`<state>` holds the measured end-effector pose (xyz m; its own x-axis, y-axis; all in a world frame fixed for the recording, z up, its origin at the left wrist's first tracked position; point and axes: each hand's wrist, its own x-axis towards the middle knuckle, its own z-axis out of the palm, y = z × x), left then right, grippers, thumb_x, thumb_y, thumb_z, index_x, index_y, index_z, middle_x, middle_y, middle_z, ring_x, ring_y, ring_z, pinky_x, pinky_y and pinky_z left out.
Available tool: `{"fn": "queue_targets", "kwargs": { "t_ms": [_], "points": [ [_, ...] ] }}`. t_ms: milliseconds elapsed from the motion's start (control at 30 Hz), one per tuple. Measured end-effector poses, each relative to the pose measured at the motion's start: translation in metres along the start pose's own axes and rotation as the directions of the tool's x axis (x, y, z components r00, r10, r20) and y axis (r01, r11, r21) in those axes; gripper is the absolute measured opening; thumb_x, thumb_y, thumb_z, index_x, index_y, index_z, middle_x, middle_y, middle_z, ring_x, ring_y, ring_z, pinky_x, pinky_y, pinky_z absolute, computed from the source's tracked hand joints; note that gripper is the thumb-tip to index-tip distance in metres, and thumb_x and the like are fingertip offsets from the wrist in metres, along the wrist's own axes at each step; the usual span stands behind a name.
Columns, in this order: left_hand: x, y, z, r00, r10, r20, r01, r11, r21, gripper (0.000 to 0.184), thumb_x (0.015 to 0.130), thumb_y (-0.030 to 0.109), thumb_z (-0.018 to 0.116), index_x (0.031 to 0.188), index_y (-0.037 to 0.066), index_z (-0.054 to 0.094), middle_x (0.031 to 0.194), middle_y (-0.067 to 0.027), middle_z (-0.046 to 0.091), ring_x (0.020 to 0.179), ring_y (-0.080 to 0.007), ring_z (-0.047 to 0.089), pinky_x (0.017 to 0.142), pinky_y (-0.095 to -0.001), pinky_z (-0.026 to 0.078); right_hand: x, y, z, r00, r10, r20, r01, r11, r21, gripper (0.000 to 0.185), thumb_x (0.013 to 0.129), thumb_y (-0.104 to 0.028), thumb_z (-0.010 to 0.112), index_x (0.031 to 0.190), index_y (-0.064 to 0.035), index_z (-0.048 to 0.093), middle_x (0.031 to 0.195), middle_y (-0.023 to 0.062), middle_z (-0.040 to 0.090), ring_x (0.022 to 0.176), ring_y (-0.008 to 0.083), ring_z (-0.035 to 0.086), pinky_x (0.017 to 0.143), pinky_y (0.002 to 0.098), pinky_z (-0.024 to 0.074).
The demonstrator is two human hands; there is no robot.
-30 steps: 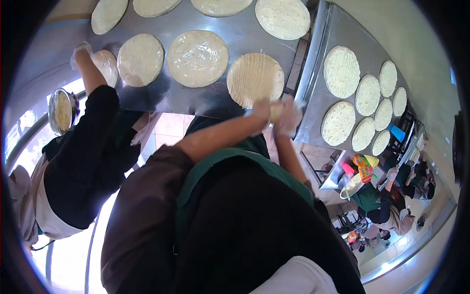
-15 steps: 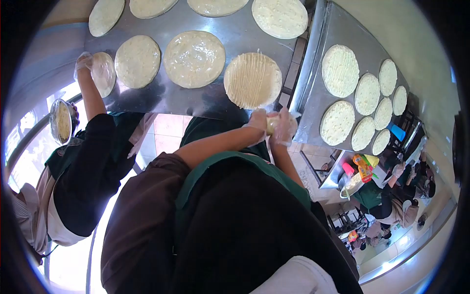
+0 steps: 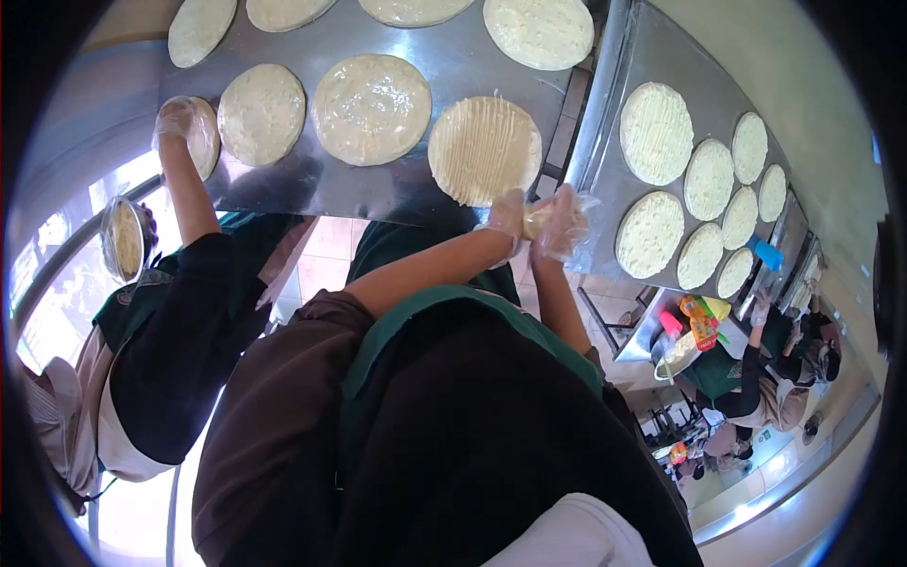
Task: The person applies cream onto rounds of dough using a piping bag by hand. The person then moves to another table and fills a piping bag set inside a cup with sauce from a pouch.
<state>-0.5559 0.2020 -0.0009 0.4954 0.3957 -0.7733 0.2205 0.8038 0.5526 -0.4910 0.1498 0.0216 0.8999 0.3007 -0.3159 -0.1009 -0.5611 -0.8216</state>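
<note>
In the head view both my hands, in clear plastic gloves, grip a clear piping bag (image 3: 538, 221) with pale yellow cream inside. My left hand (image 3: 506, 219) closes around its left end, nearest the dough. My right hand (image 3: 563, 227) is wrapped around its other end, with loose plastic sticking out to the right. Just beyond my left hand, a round flat dough base (image 3: 485, 151) lies on the metal table. Thin piped lines run across its left and middle; its right part looks smoother. The bag's tip is hidden by my left hand.
Several round bases, including a glossy one (image 3: 372, 110), lie on the metal table (image 3: 312, 194). A second table (image 3: 605, 180) on the right holds more. At left, a co-worker's gloved hand (image 3: 178, 118) touches a base near a metal bowl (image 3: 124, 240). Other people work at far right.
My hands and the piping bag have shifted slightly right. The co-worker's gloved hand at left has moved a little right over the base.
</note>
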Motion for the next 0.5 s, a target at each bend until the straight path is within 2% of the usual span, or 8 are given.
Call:
{"fn": "queue_targets", "kwargs": {
  "t_ms": [100, 200, 300, 333, 400, 433, 467, 500],
  "points": [
    [-0.003, 0.012, 0.0, 0.929, 0.295, 0.223, -0.337, 0.924, 0.181, 0.021, 0.08, 0.022, 0.052, 0.09, 0.003, 0.054, 0.086, -0.0145, 0.057, 0.082, -0.0274, 0.058, 0.068, -0.0385, 0.047, -0.004, -0.051, 0.012, 0.958, 0.213, -0.193, -0.181, 0.969, 0.167, 0.034, 0.08, -0.035, 0.06, 0.065, -0.0044, 0.053, 0.058, 0.0035, 0.051, 0.051, 0.012, 0.049, 0.046, 0.0283, 0.0388],
    [0.015, 0.01, 0.006, 0.917, 0.312, 0.248, -0.351, 0.927, 0.131, 0.022, 0.079, 0.02, 0.053, 0.094, 0.004, 0.053, 0.088, -0.016, 0.056, 0.082, -0.0289, 0.057, 0.069, -0.0375, 0.047, -0.006, -0.076, 0.018, 0.953, 0.157, -0.261, -0.115, 0.979, 0.169, 0.038, 0.08, -0.038, 0.059, 0.062, -0.0047, 0.051, 0.058, 0.0031, 0.051, 0.05, 0.0115, 0.048, 0.045, 0.0276, 0.0374],
    [0.003, 0.082, 0.017, 0.92, 0.35, 0.175, -0.344, 0.508, 0.79, 0.021, 0.08, 0.022, 0.05, 0.092, 0.005, 0.053, 0.085, -0.0188, 0.057, 0.077, -0.0296, 0.059, 0.066, -0.0386, 0.047, 0.03, -0.091, 0.034, 0.883, 0.227, -0.41, -0.19, 0.973, 0.129, 0.043, 0.079, -0.04, 0.059, 0.058, -0.004, 0.05, 0.057, 0.0031, 0.051, 0.05, 0.0117, 0.047, 0.044, 0.0286, 0.0361],
    [-0.002, 0.109, 0.022, 0.929, 0.348, 0.127, -0.278, 0.427, 0.86, 0.021, 0.081, 0.022, 0.049, 0.091, 0.005, 0.053, 0.085, -0.0197, 0.058, 0.076, -0.0298, 0.059, 0.065, -0.039, 0.047, 0.036, -0.103, 0.035, 0.941, 0.161, -0.298, -0.109, 0.977, 0.183, 0.043, 0.079, -0.042, 0.059, 0.059, -0.0041, 0.05, 0.057, 0.003, 0.051, 0.05, 0.0116, 0.048, 0.045, 0.0289, 0.0365],
    [0.023, 0.113, 0.026, 0.99, -0.091, -0.105, 0.117, 0.952, 0.283, 0.033, 0.07, 0.02, 0.062, 0.097, 0.005, 0.051, 0.095, -0.0214, 0.055, 0.089, -0.0326, 0.055, 0.074, -0.0404, 0.045, 0.045, -0.124, 0.034, 0.997, -0.006, -0.078, 0.03, 0.95, 0.312, 0.044, 0.079, -0.044, 0.059, 0.061, -0.0043, 0.052, 0.057, 0.0027, 0.052, 0.051, 0.0114, 0.048, 0.045, 0.0297, 0.0373],
    [0.032, 0.114, 0.029, 0.938, -0.339, -0.075, 0.33, 0.937, -0.111, 0.043, 0.064, 0.019, 0.068, 0.1, 0.005, 0.049, 0.1, -0.0223, 0.054, 0.095, -0.0341, 0.053, 0.078, -0.0411, 0.044, 0.053, -0.111, 0.033, 0.998, 0.021, -0.062, -0.008, 0.978, 0.207, 0.033, 0.079, -0.036, 0.059, 0.069, -0.0049, 0.053, 0.059, 0.0068, 0.055, 0.051, 0.017, 0.053, 0.046, 0.0342, 0.0398],
    [0.025, 0.095, 0.027, 0.997, 0.0, -0.072, 0.043, 0.805, 0.592, 0.033, 0.071, 0.02, 0.06, 0.1, 0.006, 0.053, 0.101, -0.0195, 0.055, 0.095, -0.0315, 0.054, 0.078, -0.0402, 0.044, 0.051, -0.089, 0.025, 0.974, -0.221, -0.048, 0.209, 0.961, -0.179, 0.028, 0.078, -0.033, 0.059, 0.072, -0.0056, 0.054, 0.061, 0.0086, 0.057, 0.053, 0.0197, 0.054, 0.047, 0.0359, 0.0405],
    [0.013, 0.069, 0.024, 0.954, 0.253, 0.159, -0.207, 0.177, 0.962, 0.026, 0.078, 0.021, 0.052, 0.1, 0.007, 0.057, 0.102, -0.0166, 0.055, 0.096, -0.0289, 0.056, 0.077, -0.0393, 0.044, 0.043, -0.061, 0.013, 0.901, -0.43, 0.056, 0.392, 0.754, -0.526, 0.024, 0.077, -0.03, 0.058, 0.075, -0.0064, 0.054, 0.063, 0.0105, 0.058, 0.054, 0.0223, 0.055, 0.048, 0.0377, 0.0412]
  ]
}}
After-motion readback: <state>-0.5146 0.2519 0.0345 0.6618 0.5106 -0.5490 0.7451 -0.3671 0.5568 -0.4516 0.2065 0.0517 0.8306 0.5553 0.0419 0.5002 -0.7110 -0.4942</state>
